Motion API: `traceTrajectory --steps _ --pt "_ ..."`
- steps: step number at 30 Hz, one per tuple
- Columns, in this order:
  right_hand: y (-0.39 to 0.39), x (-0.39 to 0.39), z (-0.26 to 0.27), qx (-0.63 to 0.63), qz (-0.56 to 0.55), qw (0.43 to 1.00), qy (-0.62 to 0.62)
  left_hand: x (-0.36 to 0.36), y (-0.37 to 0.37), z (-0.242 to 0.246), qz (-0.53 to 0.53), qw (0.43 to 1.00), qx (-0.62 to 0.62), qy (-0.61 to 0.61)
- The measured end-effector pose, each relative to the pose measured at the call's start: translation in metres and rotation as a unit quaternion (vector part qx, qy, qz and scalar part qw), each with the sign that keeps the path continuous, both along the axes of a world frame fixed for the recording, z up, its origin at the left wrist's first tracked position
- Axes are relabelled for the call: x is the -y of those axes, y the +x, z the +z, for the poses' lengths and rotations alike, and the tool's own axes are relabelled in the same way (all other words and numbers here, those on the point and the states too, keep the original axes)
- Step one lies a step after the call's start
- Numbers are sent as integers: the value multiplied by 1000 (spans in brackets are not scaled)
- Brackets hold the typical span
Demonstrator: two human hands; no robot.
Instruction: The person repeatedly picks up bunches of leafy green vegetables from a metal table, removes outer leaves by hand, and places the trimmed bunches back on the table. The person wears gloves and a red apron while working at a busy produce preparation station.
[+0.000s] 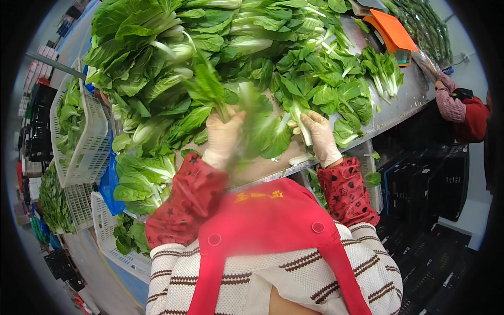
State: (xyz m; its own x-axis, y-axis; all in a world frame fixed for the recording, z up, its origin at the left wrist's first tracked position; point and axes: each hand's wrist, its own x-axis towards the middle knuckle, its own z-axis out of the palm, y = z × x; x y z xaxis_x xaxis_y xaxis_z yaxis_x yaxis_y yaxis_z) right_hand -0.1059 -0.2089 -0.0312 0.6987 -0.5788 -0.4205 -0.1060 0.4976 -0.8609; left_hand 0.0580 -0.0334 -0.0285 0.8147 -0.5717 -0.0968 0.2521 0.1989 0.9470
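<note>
My left hand (pixel 224 136), in a pale glove, grips a leafy green (pixel 206 84) by its stem, with the leaves pointing away from me. My right hand (pixel 321 136), gloved too, holds a bok choy-like head (pixel 298 106) by its white stalk, fingers and thumb around the base. Between the hands is a motion-blurred leafy green (pixel 254 118); whether either hand touches it, I cannot tell. Both hands are over a brown board (pixel 258 169) at the table's near edge. Just beyond them rises a large pile of leafy greens (pixel 244 43).
A metal table (pixel 413 84) carries a small bunch of greens (pixel 384 75) and an orange-topped device (pixel 391 31). White plastic crates (pixel 94 145) with greens stand at left. Another person's sleeve (pixel 451 98) shows at right, above black crates (pixel 417 185). Loose leaves (pixel 145 181) lie beside my left forearm.
</note>
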Motion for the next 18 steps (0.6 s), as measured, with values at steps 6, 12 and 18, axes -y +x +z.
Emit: traceTrajectory --steps 6,12,18 --pt "24 -44 5 33 106 994 -2 -28 -19 26 -43 989 -141 17" --pt "20 -96 19 -20 262 965 -17 -68 -32 29 27 995 -84 55" --pt "18 -124 18 -50 303 951 -17 -104 -61 26 96 987 -124 31"
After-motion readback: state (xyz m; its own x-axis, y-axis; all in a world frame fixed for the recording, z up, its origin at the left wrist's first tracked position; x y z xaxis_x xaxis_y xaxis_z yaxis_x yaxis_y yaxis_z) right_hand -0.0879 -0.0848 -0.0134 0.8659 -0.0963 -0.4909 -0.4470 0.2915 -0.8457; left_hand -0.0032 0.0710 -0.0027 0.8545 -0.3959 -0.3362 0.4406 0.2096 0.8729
